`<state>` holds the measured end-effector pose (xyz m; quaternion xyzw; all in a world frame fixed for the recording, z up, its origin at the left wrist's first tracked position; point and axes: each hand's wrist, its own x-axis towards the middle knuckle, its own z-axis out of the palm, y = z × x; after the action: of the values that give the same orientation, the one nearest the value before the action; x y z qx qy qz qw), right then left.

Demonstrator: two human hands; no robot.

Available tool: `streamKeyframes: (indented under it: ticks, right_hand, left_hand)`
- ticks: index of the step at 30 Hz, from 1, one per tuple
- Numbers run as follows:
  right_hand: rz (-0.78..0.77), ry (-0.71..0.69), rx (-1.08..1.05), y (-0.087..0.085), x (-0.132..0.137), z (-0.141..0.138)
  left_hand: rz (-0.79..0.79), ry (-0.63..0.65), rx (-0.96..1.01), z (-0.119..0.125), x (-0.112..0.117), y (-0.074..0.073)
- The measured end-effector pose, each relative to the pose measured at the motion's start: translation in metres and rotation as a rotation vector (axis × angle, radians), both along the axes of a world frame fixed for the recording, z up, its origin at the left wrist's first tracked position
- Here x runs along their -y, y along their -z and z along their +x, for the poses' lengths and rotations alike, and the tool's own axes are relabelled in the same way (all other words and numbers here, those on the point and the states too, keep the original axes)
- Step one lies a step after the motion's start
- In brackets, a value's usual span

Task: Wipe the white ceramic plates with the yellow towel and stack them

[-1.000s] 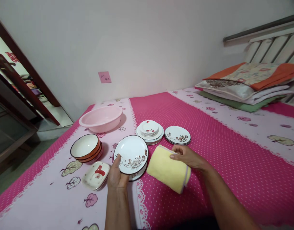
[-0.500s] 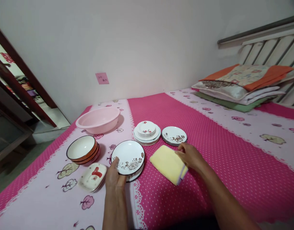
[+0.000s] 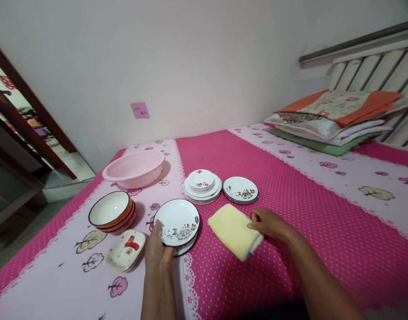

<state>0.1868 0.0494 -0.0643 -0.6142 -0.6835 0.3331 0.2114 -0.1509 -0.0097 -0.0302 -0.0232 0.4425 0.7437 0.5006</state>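
Note:
My left hand (image 3: 160, 249) grips a white plate (image 3: 177, 220) with a dark rim and brown flowers, thumb on top and fingers beneath. Under it, another such plate (image 3: 187, 247) partly shows. My right hand (image 3: 265, 222) pinches the edge of a folded yellow cloth (image 3: 232, 231), to the right of the held plate. Behind the cloth lie a stack of brown-flowered plates (image 3: 240, 189) and a stack of white plates (image 3: 202, 182) with red flowers on the smaller top ones. Left of my left hand sits a squarish dish (image 3: 119, 253) with a red figure.
Stacked orange-sided bowls (image 3: 112, 211) stand at the left, with a pink basin (image 3: 135, 171) behind them. Everything rests on a pink patterned bedspread (image 3: 290, 191) against a white wall. Folded bedding (image 3: 333, 120) is piled at the back right.
The view has shifted slightly. My right hand has shifted slightly at the cloth's edge; both hands keep their hold on the plate and the cloth.

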Motion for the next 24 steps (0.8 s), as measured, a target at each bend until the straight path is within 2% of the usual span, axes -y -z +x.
streamKeyframes:
  ticks: [4,10,13,15,17,19,22,24]
  right_hand:
    - [-0.007,0.005,-0.114,-0.001,-0.001,-0.005]
    - [-0.1,0.002,-0.337,-0.003,0.001,-0.03]
    - [-0.14,-0.03,-0.501,-0.014,0.005,-0.041]
    - [-0.112,0.045,-0.657,-0.027,0.008,-0.046]
    - [-0.031,0.177,-0.79,-0.044,0.012,-0.05]
    - [0.119,0.298,-0.804,-0.061,0.017,-0.056]
    - [0.414,0.384,-0.642,-0.08,0.031,-0.075]
    - [0.551,0.347,-0.524,-0.083,0.039,-0.093]
  left_hand:
    - [0.032,0.019,-0.013,0.001,0.0,0.0]
    - [0.1,0.067,-0.012,0.004,-0.001,0.001]
    - [0.162,0.112,0.04,0.007,0.0,-0.002]
    - [0.169,0.128,0.052,0.01,0.001,-0.005]
    - [0.167,0.154,0.053,0.014,0.002,-0.007]
    - [0.172,0.174,0.06,0.019,0.002,-0.008]
    - [0.184,0.184,0.081,0.028,0.001,-0.008]
    - [0.19,0.205,0.099,0.036,0.001,-0.006]
